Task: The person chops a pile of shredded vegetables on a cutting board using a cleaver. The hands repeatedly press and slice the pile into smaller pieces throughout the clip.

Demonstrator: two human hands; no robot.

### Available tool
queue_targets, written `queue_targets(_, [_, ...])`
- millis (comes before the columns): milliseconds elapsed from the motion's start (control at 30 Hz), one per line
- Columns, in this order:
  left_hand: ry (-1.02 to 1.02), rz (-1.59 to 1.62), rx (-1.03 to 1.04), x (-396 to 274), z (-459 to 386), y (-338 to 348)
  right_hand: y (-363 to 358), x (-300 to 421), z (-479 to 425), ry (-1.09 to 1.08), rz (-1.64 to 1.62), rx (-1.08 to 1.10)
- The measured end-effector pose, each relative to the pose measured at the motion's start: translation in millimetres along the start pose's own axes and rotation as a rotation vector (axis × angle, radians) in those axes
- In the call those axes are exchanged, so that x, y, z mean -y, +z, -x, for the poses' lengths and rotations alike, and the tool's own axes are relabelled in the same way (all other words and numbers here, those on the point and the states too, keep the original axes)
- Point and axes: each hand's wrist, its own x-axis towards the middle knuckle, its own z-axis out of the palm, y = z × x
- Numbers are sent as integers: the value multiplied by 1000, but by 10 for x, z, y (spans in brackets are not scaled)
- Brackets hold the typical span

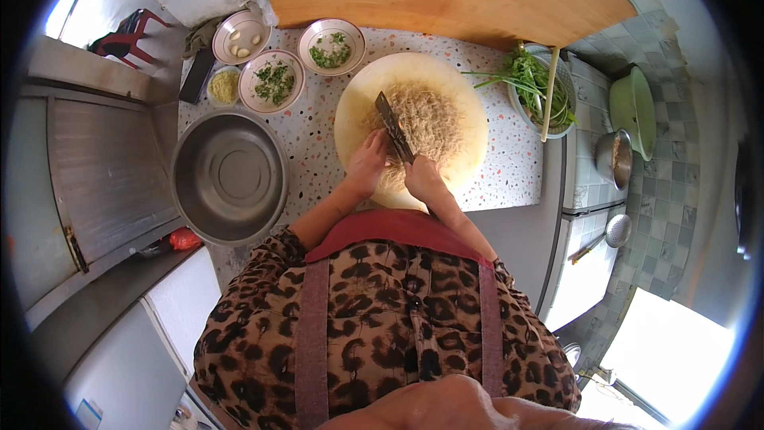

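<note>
A round, pale cutting board [352,95] lies on the speckled counter in front of me. Finely shredded, light brown food [433,122] is heaped over its middle and right, with more near its front edge. My right hand [425,179] grips the handle end of a dark-bladed knife [394,125], whose blade points up and to the left across the shreds. Just left of the blade, my left hand [368,161] rests with bent fingers on the shreds at the board's front left. Its fingertips are close to the blade; whether they touch it or pinch any shreds I cannot tell.
Left stands a large metal basin [230,178]. Behind it are bowls of chopped greens [273,82], [331,48] and of garlic cloves [242,37], a small dish of yellow minced food [223,87] and a dark phone [197,76]. A basket of leafy greens [540,89] stands right.
</note>
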Motion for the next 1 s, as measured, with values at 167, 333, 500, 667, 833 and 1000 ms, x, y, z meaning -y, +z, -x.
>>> queue_targets(167, [-9, 87, 25, -5, -9, -10, 284, -16, -191, 71, -19, -89])
queue_targets(333, [32, 105, 81, -14, -106, -211, -3, -148, -277, -4, -119, -89])
queue_targets(500, [58, 132, 291, 157, -321, -519, -429, 144, 84, 72, -253, -137])
queue_targets(667, [-22, 185, 234, 261, -518, -710, -356, -50, 191, 23, -302, -219])
queue_targets(833, [-122, 145, 103, 371, -295, -765, -409, 27, 375, 97, -349, -132])
queue_targets(1000, [-76, -9, 107, 255, 117, -782, -354, -48, 433, 89, -303, -130])
